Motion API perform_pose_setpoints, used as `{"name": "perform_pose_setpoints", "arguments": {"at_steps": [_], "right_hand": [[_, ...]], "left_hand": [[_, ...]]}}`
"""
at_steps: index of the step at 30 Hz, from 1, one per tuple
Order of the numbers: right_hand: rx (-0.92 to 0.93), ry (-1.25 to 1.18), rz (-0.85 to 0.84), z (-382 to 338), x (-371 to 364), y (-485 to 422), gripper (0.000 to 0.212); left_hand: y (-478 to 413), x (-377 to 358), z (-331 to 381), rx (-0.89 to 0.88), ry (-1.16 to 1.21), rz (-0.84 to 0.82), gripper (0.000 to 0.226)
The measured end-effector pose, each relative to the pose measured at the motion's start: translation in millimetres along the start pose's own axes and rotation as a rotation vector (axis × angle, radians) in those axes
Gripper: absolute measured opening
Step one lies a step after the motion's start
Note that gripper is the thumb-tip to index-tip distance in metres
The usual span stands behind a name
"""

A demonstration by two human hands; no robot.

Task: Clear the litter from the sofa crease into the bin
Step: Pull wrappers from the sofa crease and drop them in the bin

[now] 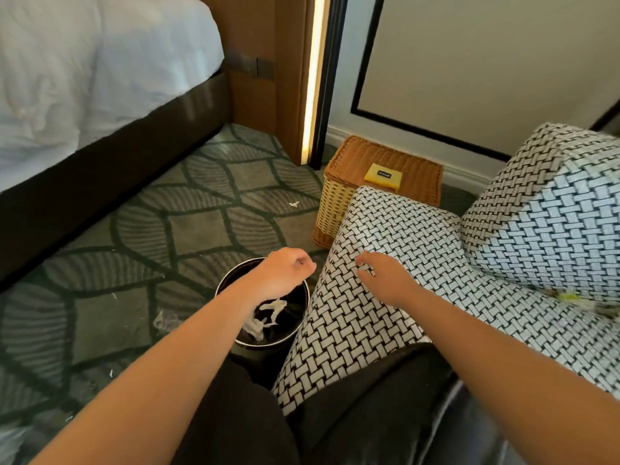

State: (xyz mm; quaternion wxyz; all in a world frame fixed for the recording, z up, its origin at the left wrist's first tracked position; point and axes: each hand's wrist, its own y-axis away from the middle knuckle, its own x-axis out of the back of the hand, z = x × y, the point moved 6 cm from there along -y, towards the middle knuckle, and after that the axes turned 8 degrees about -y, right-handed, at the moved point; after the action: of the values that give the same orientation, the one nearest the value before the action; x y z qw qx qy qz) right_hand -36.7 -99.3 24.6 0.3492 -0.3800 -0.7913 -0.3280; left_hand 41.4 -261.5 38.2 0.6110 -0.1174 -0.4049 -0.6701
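A round black bin stands on the carpet beside the sofa arm, with white crumpled litter inside. My left hand hovers over the bin's far rim, fingers curled in; whether it holds anything is hidden. My right hand rests on the black-and-white woven sofa arm, fingers spread and holding nothing. In the crease between seat and back cushion at the right lies blurred yellow-green litter.
A wicker basket with a yellow card on its lid stands behind the sofa arm by the wall. A bed fills the upper left. Small white scraps and a clear wrapper lie on the patterned carpet.
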Motion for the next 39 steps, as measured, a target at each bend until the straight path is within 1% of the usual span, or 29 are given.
{"name": "perform_pose_setpoints", "arguments": {"at_steps": [2,5,9,11,14,17,20,23,25,27,31,35,39], "right_hand": [[-0.057,0.002,0.014,30,17,15,0.036],[-0.195,0.048,0.086,82,41,42,0.036],[-0.388,0.097,0.214,147,68,91,0.037],[-0.481,0.160,0.249,177,76,116,0.038],[-0.569,0.173,0.355,220,84,159,0.040],[-0.598,0.204,0.478,251,84,198,0.039],[-0.622,0.148,0.606,277,85,222,0.041],[-0.606,0.111,0.696,291,88,223,0.039],[-0.596,0.081,0.750,298,95,219,0.038],[-0.619,0.039,0.800,308,104,213,0.037],[-0.671,0.068,0.798,323,117,195,0.043],[-0.688,0.095,0.803,336,127,179,0.053],[-0.659,0.100,0.814,344,137,159,0.056]], "left_hand": [[0,-9,31,-0.053,-0.006,-0.021,0.028],[-2,-32,78,-0.112,-0.002,-0.050,0.027],[-2,-75,144,-0.202,-0.063,-0.079,0.037],[-2,-106,171,-0.251,-0.117,-0.156,0.040],[-4,-168,202,-0.305,-0.254,-0.340,0.034],[0,-212,227,-0.350,-0.379,-0.377,0.045],[-5,-237,247,-0.353,-0.437,-0.316,0.052],[-28,-249,255,-0.300,-0.395,-0.230,0.056],[-43,-257,258,-0.315,-0.390,-0.176,0.056],[-59,-268,263,-0.362,-0.462,-0.125,0.056],[-87,-284,277,-0.457,-0.548,-0.014,0.060],[-110,-298,289,-0.492,-0.589,0.034,0.060],[-129,-304,300,-0.493,-0.642,0.152,0.063]]}}
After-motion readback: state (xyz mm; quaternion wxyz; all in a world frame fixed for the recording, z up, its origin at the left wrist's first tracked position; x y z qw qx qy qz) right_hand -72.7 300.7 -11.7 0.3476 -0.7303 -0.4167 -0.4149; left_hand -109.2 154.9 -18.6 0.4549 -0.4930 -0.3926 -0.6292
